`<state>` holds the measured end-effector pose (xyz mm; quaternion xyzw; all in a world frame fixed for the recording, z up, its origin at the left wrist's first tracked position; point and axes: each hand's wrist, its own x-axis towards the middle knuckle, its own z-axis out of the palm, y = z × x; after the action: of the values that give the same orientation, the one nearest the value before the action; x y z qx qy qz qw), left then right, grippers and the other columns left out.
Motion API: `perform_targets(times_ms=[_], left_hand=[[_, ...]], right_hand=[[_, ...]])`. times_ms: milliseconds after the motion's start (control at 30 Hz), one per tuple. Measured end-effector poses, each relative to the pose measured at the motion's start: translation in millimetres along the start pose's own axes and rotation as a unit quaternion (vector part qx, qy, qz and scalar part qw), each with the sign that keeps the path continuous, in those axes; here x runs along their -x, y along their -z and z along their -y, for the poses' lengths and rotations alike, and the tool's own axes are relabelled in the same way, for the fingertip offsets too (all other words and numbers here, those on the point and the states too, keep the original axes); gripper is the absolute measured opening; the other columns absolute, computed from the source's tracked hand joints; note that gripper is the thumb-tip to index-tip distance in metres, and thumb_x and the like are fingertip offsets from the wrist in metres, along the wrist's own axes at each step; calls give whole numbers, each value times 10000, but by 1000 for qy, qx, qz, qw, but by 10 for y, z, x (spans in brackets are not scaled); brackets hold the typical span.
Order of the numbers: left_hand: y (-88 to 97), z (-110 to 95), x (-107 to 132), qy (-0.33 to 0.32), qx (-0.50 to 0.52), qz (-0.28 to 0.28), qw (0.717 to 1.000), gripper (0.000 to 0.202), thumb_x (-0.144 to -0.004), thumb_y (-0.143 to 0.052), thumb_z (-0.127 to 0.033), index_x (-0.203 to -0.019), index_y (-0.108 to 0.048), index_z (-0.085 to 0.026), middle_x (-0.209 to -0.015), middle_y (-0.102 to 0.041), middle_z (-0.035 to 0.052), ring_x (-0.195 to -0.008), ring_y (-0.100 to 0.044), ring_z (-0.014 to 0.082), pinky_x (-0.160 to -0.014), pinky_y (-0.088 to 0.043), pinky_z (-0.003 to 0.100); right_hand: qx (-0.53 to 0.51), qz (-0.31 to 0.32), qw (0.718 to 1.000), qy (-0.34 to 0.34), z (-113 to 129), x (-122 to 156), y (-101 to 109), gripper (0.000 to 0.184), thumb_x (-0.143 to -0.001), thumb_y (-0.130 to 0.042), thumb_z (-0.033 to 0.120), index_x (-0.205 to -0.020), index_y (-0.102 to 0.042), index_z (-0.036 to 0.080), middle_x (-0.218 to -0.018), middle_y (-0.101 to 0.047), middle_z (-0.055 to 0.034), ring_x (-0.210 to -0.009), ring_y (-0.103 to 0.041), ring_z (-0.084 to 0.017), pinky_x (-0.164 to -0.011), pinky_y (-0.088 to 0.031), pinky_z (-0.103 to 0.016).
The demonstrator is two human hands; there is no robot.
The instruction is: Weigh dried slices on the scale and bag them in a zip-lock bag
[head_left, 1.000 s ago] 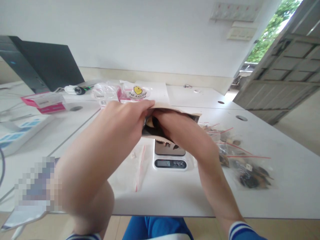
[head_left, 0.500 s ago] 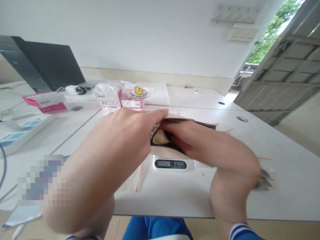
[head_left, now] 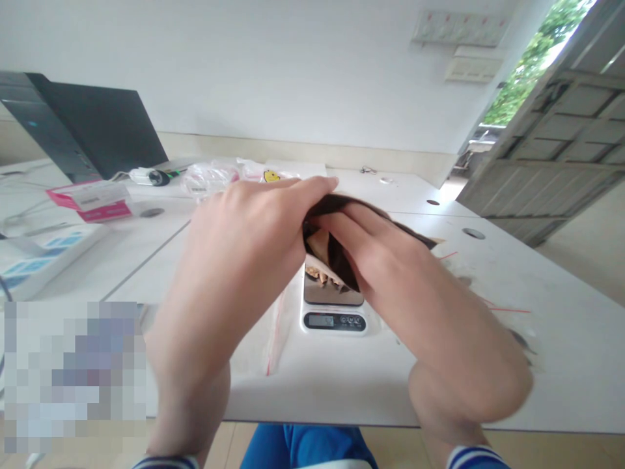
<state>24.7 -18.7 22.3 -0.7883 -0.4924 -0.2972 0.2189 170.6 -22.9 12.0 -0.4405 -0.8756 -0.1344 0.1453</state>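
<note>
Okay, dead centre of the frame, the left hand [head_left: 239, 273] and the right hand [head_left: 395, 286] had a pouch [head_left: 344, 206] caught between them, its dark lining showing along the rim. Both hands were curled closed around it, the left fingers [head_left: 297, 192] draped over the top and the right fingers [head_left: 351, 225] pressed along its side, neither one spread open. The pouch sat right above the scale [head_left: 333, 320], and whether it touched the dark platform, I couldn't tell. Inside the open mouth, pale tan pieces [head_left: 319, 277] lay against the lining, too small to say exactly what they were. Just below, toward lower centre, a clear zip bag [head_left: 256, 352] with a red seal strip lay flat on the white table [head_left: 342, 397], beside the scale. Out at the right edge, dark pieces [head_left: 520, 342] showed past the right wrist, mostly hidden. Up top, plastic bags [head_left: 209, 179] were heaped near a yellow chick sticker [head_left: 271, 176], with a pink box [head_left: 90, 202] and a laptop [head_left: 92, 124] off to the upper left.
</note>
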Motion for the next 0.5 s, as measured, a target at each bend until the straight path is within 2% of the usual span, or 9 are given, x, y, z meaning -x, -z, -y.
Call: perform_targets(times_ms=[133, 200, 267, 300, 333, 400, 433, 500], left_hand=[[-88, 33, -87, 52, -23, 5, 998, 381, -858, -328, -166, -1046, -646, -261, -814, -694, 14, -769, -646, 177, -659, -445, 270], [-117, 94, -129, 82, -29, 8, 996, 369, -866, -345, -207, -1053, -656, -268, -790, -690, 32, -772, -645, 210, -665, -448, 304], [-134, 181, -164, 118, -28, 21, 992, 387, -881, -337, -232, -1104, -648, -284, -820, -694, 58, -809, -641, 244, -687, -452, 352], [-139, 230, -176, 137, -27, 30, 990, 402, -893, -320, -244, -1140, -633, -286, -850, -696, 74, -837, -635, 259, -703, -453, 378], [-143, 280, -186, 154, -27, 39, 987, 418, -907, -296, -258, -1175, -616, -281, -886, -695, 93, -870, -626, 272, -720, -453, 405], [-148, 376, -194, 187, -31, 41, 981, 436, -925, -267, -305, -1207, -598, -267, -941, -689, 122, -913, -607, 288, -744, -449, 445], [-150, 416, -193, 203, -36, 35, 978, 438, -927, -268, -333, -1211, -596, -267, -964, -686, 127, -924, -600, 291, -755, -447, 456], [-149, 475, -184, 230, -44, 25, 972, 440, -926, -275, -376, -1206, -600, -276, -996, -683, 120, -930, -591, 284, -774, -443, 460]], right_hand=[[4, -151, 988, -11, -5, 114, 146, 469, -923, -242, 118, -1287, -485, 290, -1190, -561, -4, -1205, -497, -207, -998, -436, -321], [-24, -213, 976, -26, -50, 172, 243, 456, -941, -237, 175, -1286, -485, 340, -1182, -582, 17, -1181, -513, -192, -958, -452, -287], [-62, -233, 969, -58, -147, 223, 315, 426, -933, -292, 210, -1261, -499, 386, -1197, -602, 22, -1146, -540, -199, -909, -472, -291], [-86, -222, 969, -72, -214, 239, 327, 414, -920, -331, 212, -1240, -512, 402, -1205, -607, 28, -1124, -554, -202, -884, -481, -295], [-115, -193, 971, -80, -291, 246, 319, 404, -901, -371, 200, -1208, -536, 404, -1194, -620, 34, -1087, -577, -199, -851, -491, -292], [-176, -76, 978, -76, -454, 213, 226, 372, -852, -439, 153, -1111, -603, 364, -1108, -662, 43, -977, -622, -174, -786, -500, -264], [-204, 12, 977, -65, -528, 168, 142, 352, -829, -449, 124, -1052, -633, 326, -1020, -687, 41, -895, -641, -157, -739, -500, -245], [-221, 195, 954, -50, -635, 28, -86, 302, -787, -449, 72, -911, -668, 239, -902, -706, 18, -792, -646, -143, -677, -481, -225]])
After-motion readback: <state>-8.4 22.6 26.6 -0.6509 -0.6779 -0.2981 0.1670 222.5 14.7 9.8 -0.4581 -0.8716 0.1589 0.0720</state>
